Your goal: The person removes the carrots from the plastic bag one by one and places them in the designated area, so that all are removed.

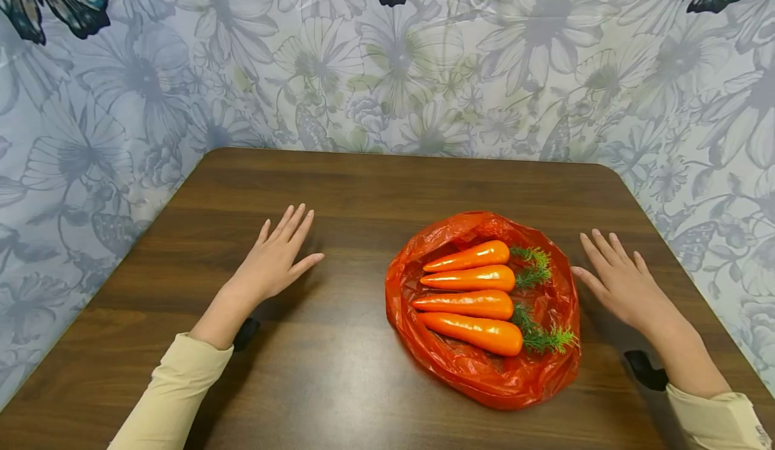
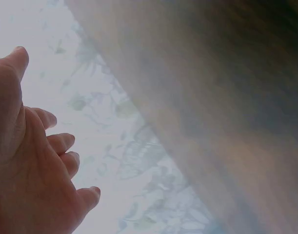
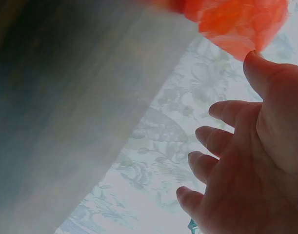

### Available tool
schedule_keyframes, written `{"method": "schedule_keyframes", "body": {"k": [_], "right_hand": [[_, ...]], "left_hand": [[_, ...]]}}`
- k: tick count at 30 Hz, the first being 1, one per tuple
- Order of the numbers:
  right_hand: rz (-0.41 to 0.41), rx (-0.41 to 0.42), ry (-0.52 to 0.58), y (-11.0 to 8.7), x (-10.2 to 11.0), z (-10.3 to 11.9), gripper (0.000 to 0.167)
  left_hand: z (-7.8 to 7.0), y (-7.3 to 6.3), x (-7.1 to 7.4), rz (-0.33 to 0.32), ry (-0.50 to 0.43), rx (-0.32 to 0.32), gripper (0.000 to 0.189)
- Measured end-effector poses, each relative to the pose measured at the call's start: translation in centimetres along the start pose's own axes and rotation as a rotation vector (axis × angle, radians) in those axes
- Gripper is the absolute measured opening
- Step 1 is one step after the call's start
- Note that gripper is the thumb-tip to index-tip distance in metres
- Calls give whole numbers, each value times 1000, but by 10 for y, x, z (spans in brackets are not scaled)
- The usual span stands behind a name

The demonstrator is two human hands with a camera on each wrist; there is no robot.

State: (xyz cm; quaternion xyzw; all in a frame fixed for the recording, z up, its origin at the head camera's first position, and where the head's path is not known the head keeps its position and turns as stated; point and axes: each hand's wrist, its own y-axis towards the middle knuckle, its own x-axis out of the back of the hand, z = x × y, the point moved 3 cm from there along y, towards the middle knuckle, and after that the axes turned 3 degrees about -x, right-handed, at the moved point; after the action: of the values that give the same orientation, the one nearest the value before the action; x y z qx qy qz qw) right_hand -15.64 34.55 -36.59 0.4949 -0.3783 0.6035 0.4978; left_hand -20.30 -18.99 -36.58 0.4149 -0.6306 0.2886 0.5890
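Note:
Several orange carrots point(image 1: 475, 303) with green feathery tops point(image 1: 535, 332) lie side by side in a red plastic bag point(image 1: 424, 362), its rim rolled open, right of the table's middle. Their tips point left. My left hand point(image 1: 271, 261) is held palm down over the left part of the table, fingers straight, holding nothing. Just right of the bag, my right hand point(image 1: 626, 292) has its fingers extended and the thumb pointing towards the bag's edge. In the right wrist view the bag point(image 3: 241, 27) shows beyond the thumb, and the palm holds nothing.
The brown wooden table point(image 1: 339, 369) has rounded far corners. Behind it hangs a pale cloth point(image 1: 424, 66) printed with flowers and dark butterflies. Black wrist straps point(image 1: 644, 370) sit under both wrists, below light yellow sleeves point(image 1: 181, 383).

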Motion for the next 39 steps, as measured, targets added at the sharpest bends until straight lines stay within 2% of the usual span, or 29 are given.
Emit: {"method": "schedule_keyframes", "body": {"k": [11,18,22,25,30,35,39], "right_hand": [[-30,64,46,-2,11,14,67],[-46,95,62,-4,18,28,67],[-26,89,94,-6,22,36,67],[19,53,138,-7,25,40,67],[68,34,221,-8,25,40,63],[37,73,276,-8,22,37,55],[17,88,274,-7,20,33,52]], "left_hand": [[-31,6,16,-43,-31,-88,80],[-52,12,21,-87,-32,-166,80],[-66,15,23,-106,-46,-217,79],[-79,17,25,-111,-70,-254,79],[-101,21,25,-118,-164,-318,78],[-118,26,19,-171,-303,-408,68],[-131,30,13,-208,-387,-498,60]]}}
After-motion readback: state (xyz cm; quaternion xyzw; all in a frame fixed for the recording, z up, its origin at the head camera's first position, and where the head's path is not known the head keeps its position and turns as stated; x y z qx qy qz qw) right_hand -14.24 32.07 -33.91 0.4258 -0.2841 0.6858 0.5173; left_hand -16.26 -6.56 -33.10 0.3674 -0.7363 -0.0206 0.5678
